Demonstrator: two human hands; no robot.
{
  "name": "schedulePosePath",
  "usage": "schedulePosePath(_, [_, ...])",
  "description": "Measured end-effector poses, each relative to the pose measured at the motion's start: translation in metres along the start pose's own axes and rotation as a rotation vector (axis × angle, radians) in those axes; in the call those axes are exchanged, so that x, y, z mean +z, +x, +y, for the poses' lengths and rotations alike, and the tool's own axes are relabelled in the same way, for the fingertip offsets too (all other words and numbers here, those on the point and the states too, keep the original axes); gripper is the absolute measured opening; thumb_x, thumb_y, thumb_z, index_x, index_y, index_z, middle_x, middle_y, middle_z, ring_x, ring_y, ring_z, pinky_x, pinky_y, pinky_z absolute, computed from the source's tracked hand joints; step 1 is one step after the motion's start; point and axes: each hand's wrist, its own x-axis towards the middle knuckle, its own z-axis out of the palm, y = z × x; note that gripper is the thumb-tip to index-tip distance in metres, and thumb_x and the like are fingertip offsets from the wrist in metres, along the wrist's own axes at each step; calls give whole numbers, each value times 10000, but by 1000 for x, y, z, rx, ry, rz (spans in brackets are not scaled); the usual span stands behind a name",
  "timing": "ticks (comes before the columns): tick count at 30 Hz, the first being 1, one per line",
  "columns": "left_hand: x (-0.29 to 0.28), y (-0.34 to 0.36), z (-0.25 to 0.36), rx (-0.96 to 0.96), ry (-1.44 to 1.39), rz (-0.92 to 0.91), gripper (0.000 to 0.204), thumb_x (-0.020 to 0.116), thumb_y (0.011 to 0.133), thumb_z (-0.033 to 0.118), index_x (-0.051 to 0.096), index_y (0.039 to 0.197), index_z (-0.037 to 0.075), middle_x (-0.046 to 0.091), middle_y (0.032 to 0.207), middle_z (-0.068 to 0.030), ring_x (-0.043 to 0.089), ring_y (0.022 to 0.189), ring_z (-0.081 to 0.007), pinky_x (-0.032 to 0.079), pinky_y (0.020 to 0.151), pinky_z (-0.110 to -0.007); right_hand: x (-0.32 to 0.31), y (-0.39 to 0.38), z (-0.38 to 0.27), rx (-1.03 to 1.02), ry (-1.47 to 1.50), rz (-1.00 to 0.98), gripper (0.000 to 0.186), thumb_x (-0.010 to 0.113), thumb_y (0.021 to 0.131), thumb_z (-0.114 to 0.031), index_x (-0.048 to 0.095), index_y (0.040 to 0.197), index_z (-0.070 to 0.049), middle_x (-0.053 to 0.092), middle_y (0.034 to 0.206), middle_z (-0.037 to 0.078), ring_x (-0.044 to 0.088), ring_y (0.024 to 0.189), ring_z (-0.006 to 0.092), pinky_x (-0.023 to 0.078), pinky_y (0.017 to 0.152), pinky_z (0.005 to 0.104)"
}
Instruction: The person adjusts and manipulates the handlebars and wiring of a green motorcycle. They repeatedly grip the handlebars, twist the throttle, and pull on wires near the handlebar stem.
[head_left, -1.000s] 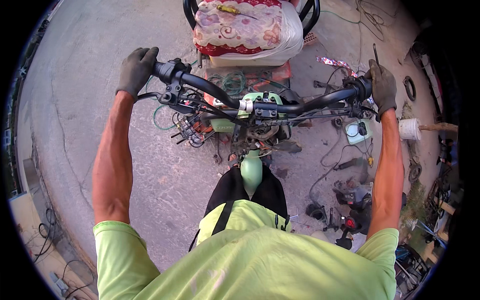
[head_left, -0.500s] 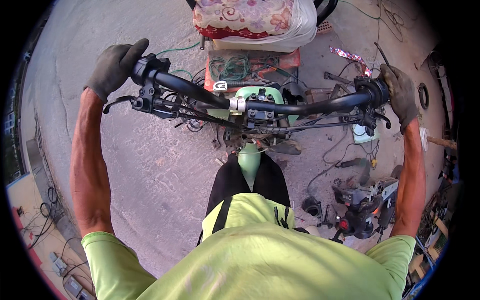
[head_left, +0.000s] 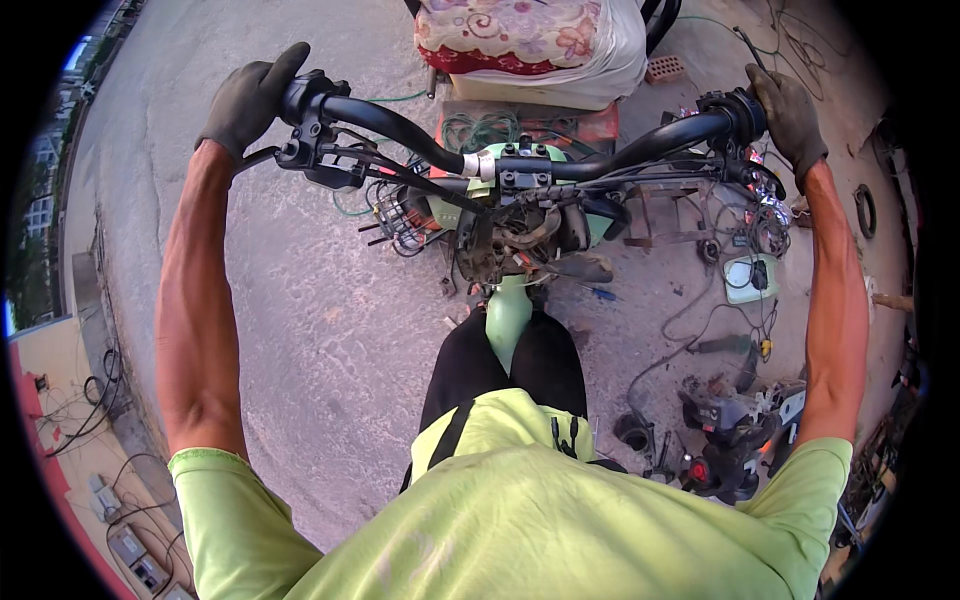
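Dark work gloves cover both my hands. At the far left end of the black handlebar [head_left: 400,130], my left hand [head_left: 245,105] is closed round the grip, its thumb sticking up beside the switch housing [head_left: 310,95]. The clutch or brake lever [head_left: 258,157] runs by its wrist side. My right hand [head_left: 790,115] wraps the opposite end, next to the round black control housing [head_left: 738,115]. Clamps [head_left: 525,172] hold the bar's middle over a light green body part [head_left: 510,320] between my knees. Exposed wires and cables hang below the bar.
Ahead stands a seat with a floral cover [head_left: 520,35] and a plastic sheet. Coiled green cord [head_left: 480,130] lies on a red surface. To the right, loose cables, a green panel [head_left: 750,280] and a pile of vehicle parts [head_left: 725,440] lie on the concrete.
The handlebar and both hands now sit higher in view, and the view has shifted slightly. More of the wiring under the bar shows. Both hands keep their hold.
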Motion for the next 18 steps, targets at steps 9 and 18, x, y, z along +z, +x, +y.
schedulePosePath(9, [-6,-16,5,-39,66,67,802,391,1012,681,767,900,-19,714,875,-226,701,882,-362,465,931,-476,26,13,24,-260,-139,161,400,551,989,-137,568,1382,-66,659,879,157,650,782,354,509,738,454])
schedulePosePath(18, [-22,-69,29,-145,146,71,835,364,1015,707,756,803,1,712,795,-213,709,812,-325,496,865,-451,106,34,94,-257,-14,192,428,512,998,-94,546,1423,-66,647,949,145,637,851,322,511,790,430])
